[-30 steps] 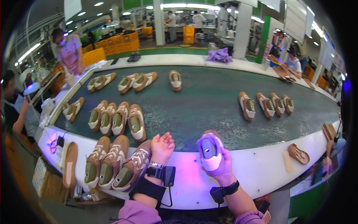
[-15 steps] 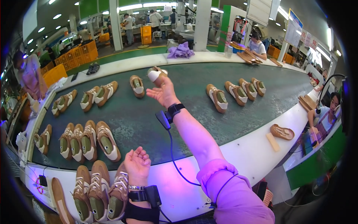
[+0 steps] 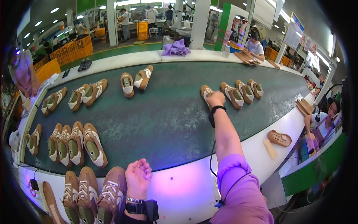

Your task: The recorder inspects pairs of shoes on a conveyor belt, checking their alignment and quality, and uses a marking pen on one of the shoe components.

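My right hand [image 3: 215, 99] is closed on a brown-and-white sneaker [image 3: 205, 90] on the dark green belt [image 3: 164, 112]; the hand covers much of the shoe. My left hand [image 3: 138, 175] is open and palm up above the near white edge, its fingers loosely curled with nothing in them. Beside it stands a laced brown sneaker [image 3: 113, 188], the rightmost of three in the foreground. At the far middle of the belt, a sneaker [image 3: 143, 77] leans at an angle next to another sneaker [image 3: 127, 84].
Several sneakers [image 3: 76, 143] stand in groups on the belt's left; three more [image 3: 244, 91] stand right of my right hand. On the right white ledge lie a brown shoe upper [image 3: 279, 137] and a cream block [image 3: 270, 149]. A purple cloth [image 3: 176, 47] lies far back. People work around the belt.
My right hand has let go of the sneaker at the far middle, which now rests on the belt. It has moved right and closed on another sneaker. My left hand remains palm up.
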`<state>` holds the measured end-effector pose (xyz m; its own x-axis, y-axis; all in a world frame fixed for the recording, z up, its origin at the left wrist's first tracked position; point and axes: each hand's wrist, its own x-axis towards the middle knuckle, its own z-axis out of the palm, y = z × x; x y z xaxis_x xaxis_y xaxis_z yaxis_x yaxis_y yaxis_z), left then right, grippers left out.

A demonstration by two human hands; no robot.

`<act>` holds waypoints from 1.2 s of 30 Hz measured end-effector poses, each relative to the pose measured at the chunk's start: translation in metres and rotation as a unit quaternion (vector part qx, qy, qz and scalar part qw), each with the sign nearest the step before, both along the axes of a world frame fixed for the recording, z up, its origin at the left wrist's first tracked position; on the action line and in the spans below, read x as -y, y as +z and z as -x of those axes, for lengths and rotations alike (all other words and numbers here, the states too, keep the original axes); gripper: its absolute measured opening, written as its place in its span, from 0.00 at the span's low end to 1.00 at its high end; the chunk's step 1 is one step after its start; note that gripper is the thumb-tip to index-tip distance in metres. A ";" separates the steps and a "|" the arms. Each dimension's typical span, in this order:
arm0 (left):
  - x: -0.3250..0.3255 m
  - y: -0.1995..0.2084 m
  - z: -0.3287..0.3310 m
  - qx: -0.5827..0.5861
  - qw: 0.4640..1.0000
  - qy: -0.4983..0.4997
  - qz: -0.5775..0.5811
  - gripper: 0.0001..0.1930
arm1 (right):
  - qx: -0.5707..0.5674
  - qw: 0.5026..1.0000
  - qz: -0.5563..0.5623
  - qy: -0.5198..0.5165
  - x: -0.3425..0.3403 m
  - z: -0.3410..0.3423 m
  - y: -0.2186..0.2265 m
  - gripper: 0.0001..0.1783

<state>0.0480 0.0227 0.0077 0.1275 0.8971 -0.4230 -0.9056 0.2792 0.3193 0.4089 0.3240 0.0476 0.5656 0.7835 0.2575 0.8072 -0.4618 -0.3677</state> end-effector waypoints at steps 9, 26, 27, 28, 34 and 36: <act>-0.001 -0.001 -0.013 -0.034 0.999 -0.003 0.025 0.14 | -0.213 0.971 0.065 0.089 0.017 -0.058 -0.027 0.29; 0.000 0.026 -0.028 -0.168 0.975 -0.121 -0.081 0.21 | -0.844 0.408 0.092 0.335 0.274 0.083 0.018 0.28; 0.002 0.027 -0.032 -0.141 0.971 -0.124 -0.146 0.25 | -0.836 0.402 0.101 0.361 0.295 0.092 0.026 0.27; 0.005 0.030 -0.035 -0.113 0.963 -0.125 -0.209 0.28 | -0.829 0.397 0.110 0.379 0.311 0.101 0.032 0.28; 0.036 0.051 -0.075 -0.029 0.951 -0.058 -0.304 0.31 | -0.789 0.449 0.104 0.408 0.356 0.129 0.015 0.44; 0.041 0.056 -0.069 -0.039 0.949 -0.077 -0.304 0.31 | -0.825 0.364 0.091 0.423 0.357 0.139 0.026 0.43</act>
